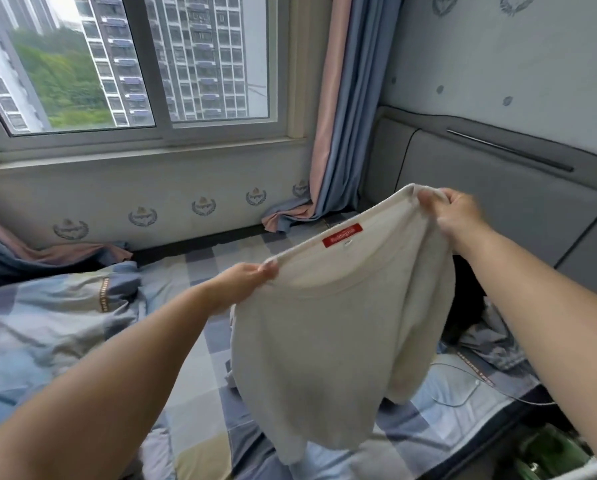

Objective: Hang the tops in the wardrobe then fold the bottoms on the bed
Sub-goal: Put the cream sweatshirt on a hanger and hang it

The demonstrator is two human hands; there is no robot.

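**Head view: top held up by the neckline, hanging step**

Head view: pale cream knit top [328, 327] with a red neck label [343, 235] is held up mid-air above the blue checked bed [193, 344], at centre frame. Left hand [241, 282], at about 9 o'clock of the top, pinches one side of the neckline; right hand [458, 213], at about 2 o'clock, grips the other side with curled fingers. The body of the top hangs loose. Dark garment [463, 299] lies at 3 o'clock by the grey headboard [498, 188]. Judged step: hanging tops, garment being opened out. Next needs a hanger and the wardrobe; neither in view.
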